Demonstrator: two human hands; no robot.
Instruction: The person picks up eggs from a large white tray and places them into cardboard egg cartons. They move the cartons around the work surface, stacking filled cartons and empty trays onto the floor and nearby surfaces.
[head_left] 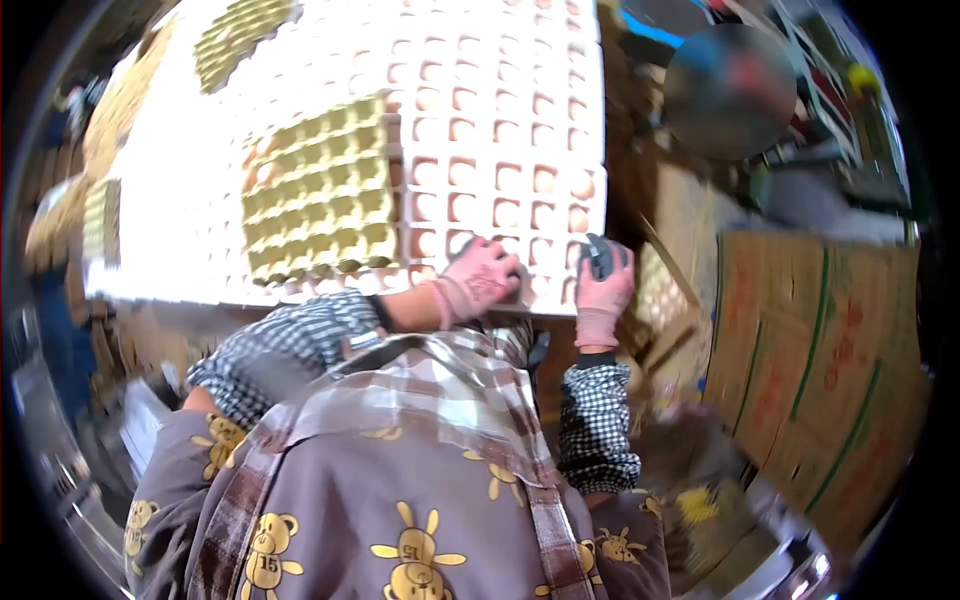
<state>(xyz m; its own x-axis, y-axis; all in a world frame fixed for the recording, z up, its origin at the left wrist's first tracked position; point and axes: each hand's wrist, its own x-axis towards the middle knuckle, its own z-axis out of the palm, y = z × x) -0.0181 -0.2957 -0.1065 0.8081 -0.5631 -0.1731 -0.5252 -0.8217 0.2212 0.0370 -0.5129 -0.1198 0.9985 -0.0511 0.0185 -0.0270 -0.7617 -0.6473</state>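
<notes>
Bright light falls on a broad layer of pale egg trays (530, 262) filled with eggs. My left hand (478, 280), in a pink glove with dark fingertips, is bent over the near rows, its fingers curled down among the eggs. What those fingers hold, if anything, is hidden. At the near right corner, my right hand (605, 285), gloved the same way, has its fingers closed round the side edge of the tray. A yellowish moulded tray (325, 200) lies on the layer to the left of my left hand, with a few eggs at its left side.
Another yellowish tray (235, 40) lies at the far left. Strapped cardboard boxes (820, 350) stand on the right. Below the table's right side, more eggs (660, 290) sit in a wooden-edged container. A person (730, 90), blurred, is at the upper right.
</notes>
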